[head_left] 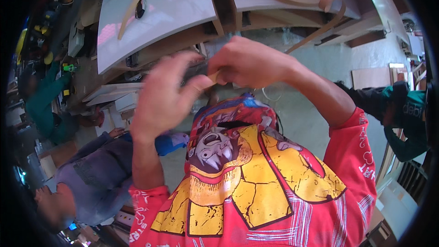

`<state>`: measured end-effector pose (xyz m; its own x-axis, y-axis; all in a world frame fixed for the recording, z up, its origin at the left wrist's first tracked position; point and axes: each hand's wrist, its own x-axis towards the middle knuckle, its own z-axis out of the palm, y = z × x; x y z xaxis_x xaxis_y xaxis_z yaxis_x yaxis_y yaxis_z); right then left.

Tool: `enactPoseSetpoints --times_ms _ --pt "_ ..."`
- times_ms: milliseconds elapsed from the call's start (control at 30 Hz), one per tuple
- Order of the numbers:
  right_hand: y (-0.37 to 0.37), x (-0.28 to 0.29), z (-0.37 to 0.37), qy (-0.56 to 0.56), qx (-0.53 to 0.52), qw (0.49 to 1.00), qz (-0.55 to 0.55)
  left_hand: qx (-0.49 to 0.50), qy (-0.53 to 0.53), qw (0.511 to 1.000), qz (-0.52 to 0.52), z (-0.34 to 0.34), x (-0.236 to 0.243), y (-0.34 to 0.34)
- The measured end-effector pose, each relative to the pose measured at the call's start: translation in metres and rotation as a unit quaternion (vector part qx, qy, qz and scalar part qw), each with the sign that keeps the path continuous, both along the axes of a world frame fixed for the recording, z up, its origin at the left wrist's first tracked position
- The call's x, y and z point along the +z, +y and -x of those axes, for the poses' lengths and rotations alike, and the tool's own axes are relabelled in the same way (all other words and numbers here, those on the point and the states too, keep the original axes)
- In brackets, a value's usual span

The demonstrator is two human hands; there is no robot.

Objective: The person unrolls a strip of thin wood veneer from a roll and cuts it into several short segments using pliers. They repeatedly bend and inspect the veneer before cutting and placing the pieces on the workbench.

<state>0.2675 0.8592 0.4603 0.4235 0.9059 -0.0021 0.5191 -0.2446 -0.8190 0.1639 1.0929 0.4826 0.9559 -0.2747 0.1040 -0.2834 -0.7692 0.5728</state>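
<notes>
Tan strip end (215, 76) pinched between both hands (208, 80), grey panel edge (155, 48) just beyond

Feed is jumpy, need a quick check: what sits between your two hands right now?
In the head view, a small tan strip end is pinched where the left hand and right hand meet; nothing else separates them.

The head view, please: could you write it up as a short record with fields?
Setting: workshop with curved grey panels on wooden frames
Left hand: raised, fingers spread, thumb pressing a thin tan strip
Right hand: closed in a pinching grip on the same strip
Clothing: red printed shirt, sleeves pushed up
Nearby: a crouching person in blue at lower left; another person's dark green sleeve at right
</notes>
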Motion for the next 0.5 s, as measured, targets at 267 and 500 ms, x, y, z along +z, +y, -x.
enactPoseSetpoints --times_ms 267,500 --pt "0.007 0.033 -0.009 0.068 0.055 0.995 0.039 0.014 0.377 0.892 0.249 0.002 -0.010 -0.020" --pt "-0.030 0.028 -0.070 -0.278 -0.144 0.944 0.100 0.030 0.354 0.895 0.268 0.002 -0.012 -0.004"
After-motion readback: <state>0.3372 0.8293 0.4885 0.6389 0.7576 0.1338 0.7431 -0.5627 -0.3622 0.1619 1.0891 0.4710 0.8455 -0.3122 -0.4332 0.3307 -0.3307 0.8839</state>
